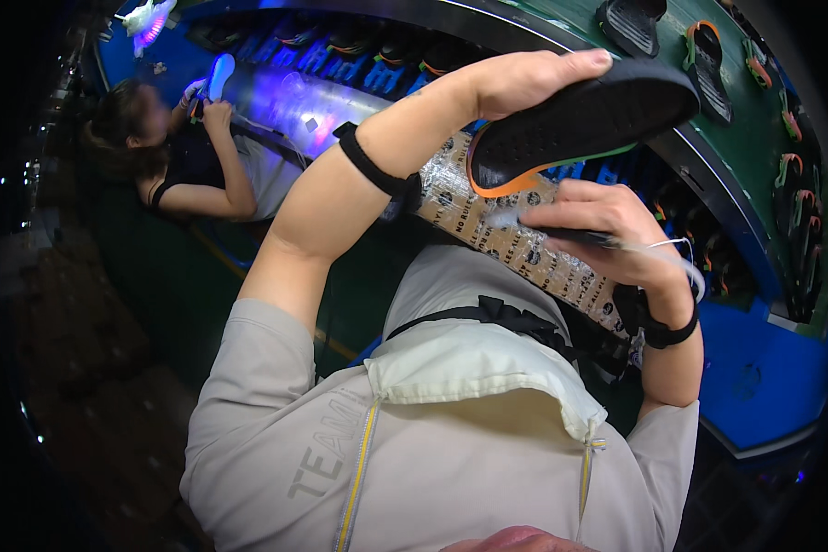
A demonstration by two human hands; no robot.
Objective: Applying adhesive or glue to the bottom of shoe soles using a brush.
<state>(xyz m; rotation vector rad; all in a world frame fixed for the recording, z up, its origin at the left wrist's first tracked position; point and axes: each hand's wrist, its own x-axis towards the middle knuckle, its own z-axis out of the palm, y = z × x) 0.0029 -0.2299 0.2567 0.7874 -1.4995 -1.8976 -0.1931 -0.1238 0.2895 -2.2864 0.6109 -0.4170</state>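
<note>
My left hand (535, 85) is closed on a black shoe sole (584, 124), its thumb along the edge. The sole is tilted, its dotted dark face showing, with an orange and green rim at the lower end. Just below it, my right hand (621, 225) is closed around a slim dark-handled tool (581, 237). A pale tip (504, 219) at its front is smeared by motion, so its exact kind cannot be made out. A thin white cord loops by my right wrist. Behind both hands runs a ledge wrapped in brown printed tape (469, 216).
More soles (708, 74) lie on the green conveyor belt (561, 23) ahead and to the right. Below the belt, a blue rack holds several dark soles (391, 74). At the left, a co-worker (202, 156) holds up a blue-lit sole (219, 77). A blue panel (754, 368) stands at the right.
</note>
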